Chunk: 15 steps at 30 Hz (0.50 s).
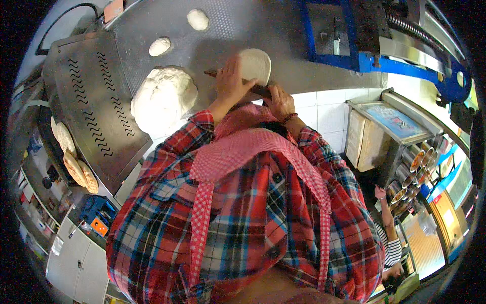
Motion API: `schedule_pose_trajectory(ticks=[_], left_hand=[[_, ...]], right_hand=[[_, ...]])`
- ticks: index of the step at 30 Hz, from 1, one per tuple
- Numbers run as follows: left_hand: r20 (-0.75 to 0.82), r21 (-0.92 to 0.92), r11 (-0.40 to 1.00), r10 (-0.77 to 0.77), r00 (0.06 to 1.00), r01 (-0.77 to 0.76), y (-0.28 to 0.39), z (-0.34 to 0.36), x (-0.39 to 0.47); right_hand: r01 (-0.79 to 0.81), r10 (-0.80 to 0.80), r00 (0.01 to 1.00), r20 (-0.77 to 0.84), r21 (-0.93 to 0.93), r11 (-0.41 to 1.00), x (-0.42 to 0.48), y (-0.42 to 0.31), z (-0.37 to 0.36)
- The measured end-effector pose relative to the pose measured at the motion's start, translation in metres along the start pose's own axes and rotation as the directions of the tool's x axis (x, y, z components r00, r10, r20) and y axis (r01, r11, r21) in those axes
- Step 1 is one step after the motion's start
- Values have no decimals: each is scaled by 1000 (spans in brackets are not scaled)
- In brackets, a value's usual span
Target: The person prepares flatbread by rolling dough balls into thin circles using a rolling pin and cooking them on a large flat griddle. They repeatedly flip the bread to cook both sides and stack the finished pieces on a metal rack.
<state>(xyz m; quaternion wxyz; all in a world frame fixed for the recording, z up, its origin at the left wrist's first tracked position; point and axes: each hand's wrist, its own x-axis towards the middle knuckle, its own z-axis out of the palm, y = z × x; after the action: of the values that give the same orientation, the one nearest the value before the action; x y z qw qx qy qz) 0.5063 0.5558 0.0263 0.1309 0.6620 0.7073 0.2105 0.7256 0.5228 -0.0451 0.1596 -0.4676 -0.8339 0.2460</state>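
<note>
A thin dark wooden rolling pin [261, 90] lies slantwise at the near edge of a flattened round of dough [259, 64]. My right hand [280, 102], with a beaded bracelet at the wrist, is closed around the pin's right end. Palm down over the pin, my left hand [232, 81] has its fingers stretched out and its thumb spread beside the dough; its fingertips are blurred. The pin's pointed left tip shows past this hand. To the left sits a large mound of dough [165, 98]. Two small dough balls [160, 46] [198, 19] rest farther back on the metal worktop [178, 57].
At left is a slotted metal plate [91, 102], with several flatbreads [74, 169] along its outer side. A blue-framed machine [334, 62] stands at upper right. Beyond the white tiles [330, 102] are metal food containers [417, 159] and another person's arm [387, 216].
</note>
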Motion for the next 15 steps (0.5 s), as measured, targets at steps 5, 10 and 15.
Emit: schedule_pose_trajectory(ticks=[5, 10, 15], left_hand=[[404, -13, 865, -454, 795, 501, -25, 37, 44], [365, 37, 973, -227, 903, 230, -3, 23, 51], [598, -599, 556, -168, 784, 576, -3, -10, 33]], right_hand=[[226, -226, 974, 2, -3, 974, -1, -21, -38], [255, -259, 958, 122, 42, 966, 2, -46, -66], [255, -272, 942, 196, 109, 961, 6, -54, -73]])
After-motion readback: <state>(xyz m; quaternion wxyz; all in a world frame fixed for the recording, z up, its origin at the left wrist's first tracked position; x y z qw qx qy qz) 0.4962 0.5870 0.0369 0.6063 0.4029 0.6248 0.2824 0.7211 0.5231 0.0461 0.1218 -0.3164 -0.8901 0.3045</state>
